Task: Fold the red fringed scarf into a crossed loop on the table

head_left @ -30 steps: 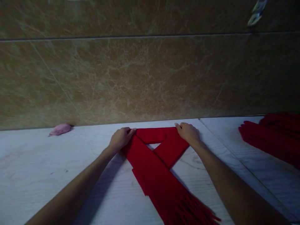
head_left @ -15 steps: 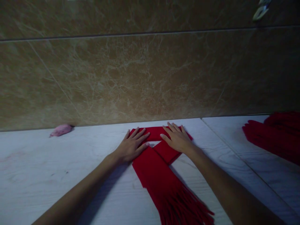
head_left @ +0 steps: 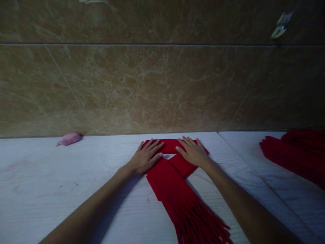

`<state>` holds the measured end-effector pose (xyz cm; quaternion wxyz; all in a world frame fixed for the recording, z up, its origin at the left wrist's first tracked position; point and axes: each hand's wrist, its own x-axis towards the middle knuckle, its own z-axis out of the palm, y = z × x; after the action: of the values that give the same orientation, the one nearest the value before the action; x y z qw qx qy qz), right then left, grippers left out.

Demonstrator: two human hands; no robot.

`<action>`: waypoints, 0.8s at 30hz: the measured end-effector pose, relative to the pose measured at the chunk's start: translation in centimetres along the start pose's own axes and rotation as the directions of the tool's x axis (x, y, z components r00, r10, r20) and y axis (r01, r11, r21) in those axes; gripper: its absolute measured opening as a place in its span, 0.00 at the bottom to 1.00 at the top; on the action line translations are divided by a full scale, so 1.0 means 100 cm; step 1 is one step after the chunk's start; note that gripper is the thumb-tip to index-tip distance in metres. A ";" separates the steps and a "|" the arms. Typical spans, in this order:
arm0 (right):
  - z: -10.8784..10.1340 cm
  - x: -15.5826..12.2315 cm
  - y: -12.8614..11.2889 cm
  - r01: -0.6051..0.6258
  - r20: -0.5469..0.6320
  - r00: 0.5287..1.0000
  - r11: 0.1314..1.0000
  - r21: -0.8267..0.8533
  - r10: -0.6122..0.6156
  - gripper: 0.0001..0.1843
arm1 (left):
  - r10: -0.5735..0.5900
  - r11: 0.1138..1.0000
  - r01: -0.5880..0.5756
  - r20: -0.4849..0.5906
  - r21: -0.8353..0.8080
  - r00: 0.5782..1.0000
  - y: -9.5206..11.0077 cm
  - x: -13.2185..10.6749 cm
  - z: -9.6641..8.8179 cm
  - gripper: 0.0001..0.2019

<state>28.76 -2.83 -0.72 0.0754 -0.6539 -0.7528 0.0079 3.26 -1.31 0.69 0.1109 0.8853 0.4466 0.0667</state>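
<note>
A red scarf (head_left: 175,184) with a fringed end lies folded on the pale floor. Its top stretch runs level near the wall, and its two lengths cross below, leaving a small gap. My left hand (head_left: 145,157) rests flat on the scarf's upper left fold, fingers spread. On the upper right fold my right hand (head_left: 192,150) lies flat too, its fingers apart. Both palms hide the corners of the cloth under them. The fringe points down toward me, its lower end cut off by the frame edge.
A tiled brown marble-look wall (head_left: 157,91) rises just behind the scarf. More red fringed cloth (head_left: 291,157) is heaped at the right. A small pink lump (head_left: 69,139) sits against the wall at the left. A pale object (head_left: 280,27) is on the wall at the upper right.
The view has tilted and shifted slightly. Both hands stay flat in the same places on the scarf, and the scarf keeps its shape.
</note>
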 end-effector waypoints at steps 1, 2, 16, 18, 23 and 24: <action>0.000 0.000 0.000 -0.001 0.002 1.000 1.000 0.009 0.001 0.34 | 0.004 1.000 -0.004 -0.006 -0.014 1.000 -0.001 -0.001 -0.001 0.29; -0.001 0.000 0.000 -0.005 0.004 1.000 1.000 0.018 0.005 0.34 | 0.010 1.000 -0.010 -0.014 -0.024 1.000 -0.002 -0.002 -0.001 0.29; 0.000 -0.001 0.003 0.011 -0.082 0.997 0.994 0.106 -0.002 0.33 | 0.755 0.655 -0.754 -0.045 0.043 0.654 0.100 -0.005 0.009 0.16; 0.000 -0.001 0.002 0.010 -0.081 0.997 0.994 0.110 -0.001 0.33 | 0.792 0.611 -0.787 -0.049 0.088 0.609 0.103 -0.003 0.019 0.17; -0.001 -0.001 0.002 0.012 -0.085 0.996 0.994 0.110 -0.002 0.32 | 0.782 0.610 -0.790 -0.116 -0.057 0.612 0.098 -0.007 0.027 0.26; -0.001 -0.001 0.003 0.012 -0.087 0.996 0.994 0.112 -0.002 0.32 | 0.749 0.631 -0.763 -0.144 -0.145 0.647 0.096 -0.007 0.026 0.28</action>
<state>29.06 -2.89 -0.66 0.1447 -0.6456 -0.7495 0.0219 10.88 -7.73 0.60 0.1419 0.9728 0.0296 0.1806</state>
